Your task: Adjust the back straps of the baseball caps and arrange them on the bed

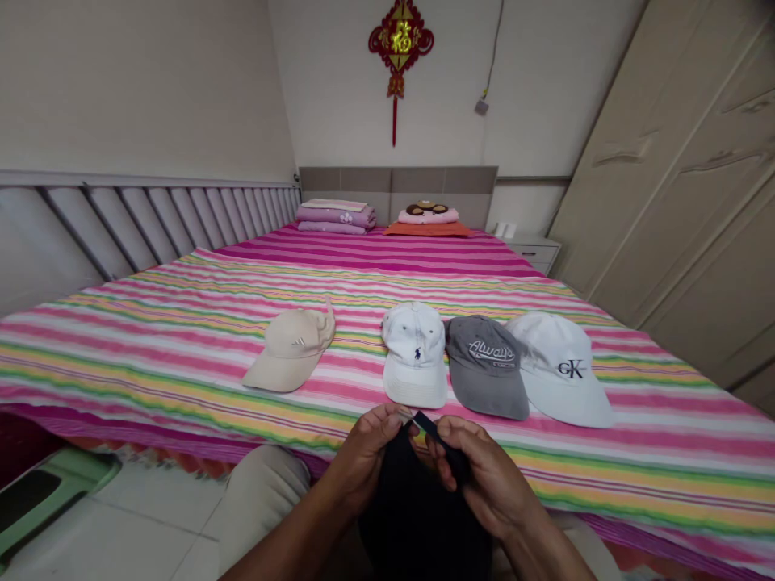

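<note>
Both my hands hold a black cap (pixel 417 508) over my lap, close to the near edge of the bed. My left hand (pixel 363 460) grips its left side with fingers curled. My right hand (pixel 478 476) pinches the cap's dark strap (pixel 436 436) between thumb and fingers. On the striped bedspread (pixel 151 355) just beyond lie a beige cap (pixel 294 349) on the left, then a white cap with a small blue logo (pixel 416 353), a grey cap with white lettering (pixel 489 365) and a white cap with black letters (pixel 564 367), side by side.
Folded purple bedding (pixel 336 216) and a pink and orange pillow stack (pixel 427 219) lie at the headboard. A wardrobe (pixel 684 186) stands on the right, a nightstand (pixel 533 250) beside it. A green stool (pixel 48 484) sits on the floor at the left.
</note>
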Demonstrator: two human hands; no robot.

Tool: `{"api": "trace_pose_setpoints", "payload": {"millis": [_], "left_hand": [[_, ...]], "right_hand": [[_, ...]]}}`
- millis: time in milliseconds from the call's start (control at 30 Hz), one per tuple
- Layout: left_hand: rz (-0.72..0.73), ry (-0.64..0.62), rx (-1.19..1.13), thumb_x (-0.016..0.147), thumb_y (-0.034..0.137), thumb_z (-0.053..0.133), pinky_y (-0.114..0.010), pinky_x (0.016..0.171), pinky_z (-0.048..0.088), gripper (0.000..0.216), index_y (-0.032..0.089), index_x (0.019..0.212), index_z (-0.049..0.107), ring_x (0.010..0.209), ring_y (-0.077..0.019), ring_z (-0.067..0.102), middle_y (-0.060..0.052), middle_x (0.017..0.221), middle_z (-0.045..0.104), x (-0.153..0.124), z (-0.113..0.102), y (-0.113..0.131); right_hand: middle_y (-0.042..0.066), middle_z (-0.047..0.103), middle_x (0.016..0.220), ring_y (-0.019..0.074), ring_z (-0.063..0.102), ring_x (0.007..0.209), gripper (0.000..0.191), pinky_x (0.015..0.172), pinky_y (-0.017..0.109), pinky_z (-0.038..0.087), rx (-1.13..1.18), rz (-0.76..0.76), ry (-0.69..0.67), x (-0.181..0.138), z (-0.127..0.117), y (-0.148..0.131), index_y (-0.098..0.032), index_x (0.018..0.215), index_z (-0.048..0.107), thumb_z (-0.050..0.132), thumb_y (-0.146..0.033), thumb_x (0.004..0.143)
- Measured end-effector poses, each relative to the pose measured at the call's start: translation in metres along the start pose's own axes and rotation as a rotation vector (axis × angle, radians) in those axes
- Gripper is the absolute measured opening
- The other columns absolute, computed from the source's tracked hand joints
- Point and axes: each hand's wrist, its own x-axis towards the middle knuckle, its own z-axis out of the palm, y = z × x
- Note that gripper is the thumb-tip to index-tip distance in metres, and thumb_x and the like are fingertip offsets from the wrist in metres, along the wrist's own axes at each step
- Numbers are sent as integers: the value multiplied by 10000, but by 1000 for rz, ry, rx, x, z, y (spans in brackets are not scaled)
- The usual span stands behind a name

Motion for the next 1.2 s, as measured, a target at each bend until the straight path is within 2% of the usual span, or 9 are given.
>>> {"api": "trace_pose_setpoints", "payload": {"millis": [133,300,633,867,1033,1200], "left_hand": [[-13,9,25,688,264,649,-221,566,439,173,115,771,623,553,-125,580,-35,579,611,1,-4,-3],[-23,41,15,680,242,659,-206,550,439,161,122,778,619,526,-110,576,-34,581,621,0,-6,-4],[-3,-18,35,680,237,665,-193,552,434,161,124,773,599,533,-99,573,-26,575,622,-1,0,-3],[-1,-39,66,621,253,714,-213,575,437,245,128,790,589,579,-115,585,-25,611,627,-2,-3,-2],[-13,-12,95,626,249,709,-222,572,438,239,133,791,580,562,-112,582,-18,623,629,-3,-5,-2],[-13,14,91,598,231,729,-194,546,424,253,137,781,583,545,-97,582,-12,622,639,-4,-5,-3]], "right_hand": [[6,535,543,62,406,427,182,376,165,273,-5,19,-32,0,-1,1,-131,549,519,569,-260,668],[4,525,532,58,381,416,184,377,169,258,-3,27,-46,1,0,3,-137,525,503,560,-252,656],[-6,490,514,78,390,444,200,373,171,253,11,21,-41,1,-1,3,-153,510,493,572,-268,653],[1,522,573,62,381,418,187,376,180,228,-16,27,-68,-1,-1,4,-152,549,488,549,-264,685],[-20,519,554,18,327,342,243,384,186,182,-41,44,-100,-3,0,2,-141,591,485,572,-332,713],[-62,457,456,5,229,314,277,354,182,110,-87,67,-51,-1,1,5,-147,642,494,606,-390,713]]}}
